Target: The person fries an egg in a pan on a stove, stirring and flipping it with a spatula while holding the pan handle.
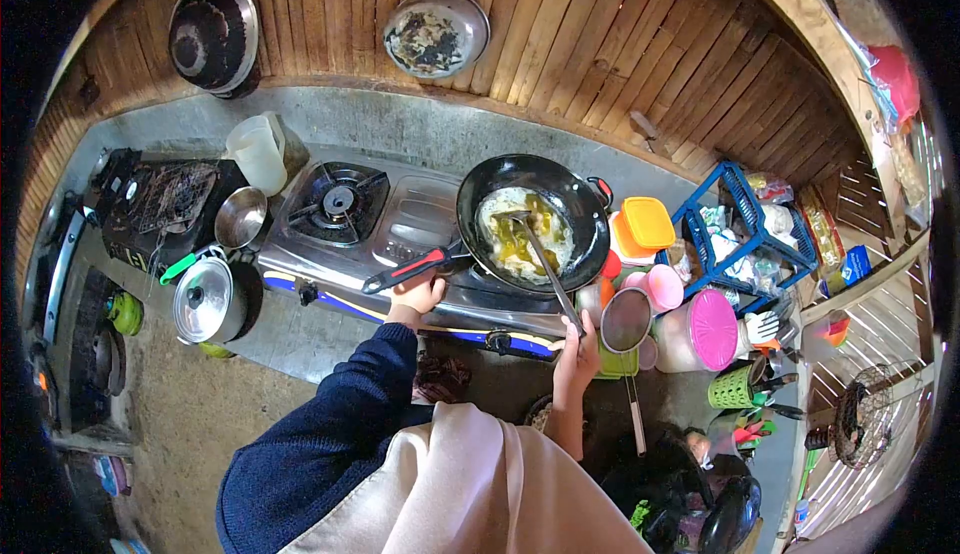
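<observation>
A black wok (590, 239) sits on the right burner of a two-burner gas stove (440, 289). Inside it, egg with white, bubbly edges and yellow-green parts (520, 244) is in the pan. My left hand (420, 294) is closed at the wok's black-and-red handle (410, 269), its fingers partly hidden beneath it. In my right hand (577, 354) is the long handle of a metal spatula (545, 262). The spatula's blade rests in the egg, near the middle of the wok.
Left of the stove's bare burner (339, 200) stand a lidded pot (205, 299), a small metal pan (241, 217) and a pitcher (257, 154). To the right are a strainer (626, 320), a pink-lidded container (712, 329), a yellow-lidded box (648, 223) and a blue rack (735, 219).
</observation>
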Demonstrator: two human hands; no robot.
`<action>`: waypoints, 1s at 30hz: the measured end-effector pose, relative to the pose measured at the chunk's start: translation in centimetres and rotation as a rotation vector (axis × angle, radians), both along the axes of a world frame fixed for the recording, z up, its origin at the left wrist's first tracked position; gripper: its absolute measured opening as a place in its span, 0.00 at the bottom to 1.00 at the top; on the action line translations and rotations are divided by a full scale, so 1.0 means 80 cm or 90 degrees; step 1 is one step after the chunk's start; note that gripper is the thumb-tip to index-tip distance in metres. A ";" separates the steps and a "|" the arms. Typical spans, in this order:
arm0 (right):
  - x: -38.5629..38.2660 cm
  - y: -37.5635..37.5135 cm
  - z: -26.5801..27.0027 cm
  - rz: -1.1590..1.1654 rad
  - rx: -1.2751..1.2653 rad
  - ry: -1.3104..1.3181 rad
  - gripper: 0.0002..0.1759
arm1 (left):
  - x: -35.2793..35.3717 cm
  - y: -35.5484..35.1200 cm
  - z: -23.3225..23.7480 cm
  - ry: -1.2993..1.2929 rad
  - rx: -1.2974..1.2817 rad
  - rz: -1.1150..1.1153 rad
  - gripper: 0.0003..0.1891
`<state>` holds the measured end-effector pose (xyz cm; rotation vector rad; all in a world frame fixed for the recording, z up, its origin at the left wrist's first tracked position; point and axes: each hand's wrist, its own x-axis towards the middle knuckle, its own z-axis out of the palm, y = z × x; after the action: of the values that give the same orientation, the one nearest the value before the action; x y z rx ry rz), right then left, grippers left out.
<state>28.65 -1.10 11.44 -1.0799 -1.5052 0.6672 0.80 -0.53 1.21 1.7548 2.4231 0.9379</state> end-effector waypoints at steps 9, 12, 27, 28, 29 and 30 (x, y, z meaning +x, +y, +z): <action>-0.006 0.004 -0.003 -0.001 -0.166 0.024 0.20 | 0.002 -0.002 0.003 0.000 -0.003 0.004 0.18; -0.001 -0.001 -0.010 0.007 -0.109 0.055 0.18 | 0.000 -0.003 0.002 -0.005 -0.015 0.007 0.18; 0.052 -0.047 0.037 -0.172 0.044 0.168 0.13 | -0.002 -0.001 0.001 -0.042 -0.076 -0.011 0.18; 0.053 -0.049 0.043 -0.184 0.060 0.143 0.13 | -0.002 -0.001 0.001 -0.046 -0.063 -0.012 0.18; 0.053 -0.050 0.046 -0.196 0.076 0.119 0.12 | -0.002 0.000 0.000 -0.050 -0.049 -0.012 0.18; 0.054 -0.050 0.046 -0.196 0.078 0.119 0.12 | -0.003 0.000 -0.001 -0.051 -0.048 -0.012 0.18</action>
<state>32.94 -5.09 15.09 -1.0948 -1.1729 0.4411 0.58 -0.53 1.13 1.6798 2.3570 0.8852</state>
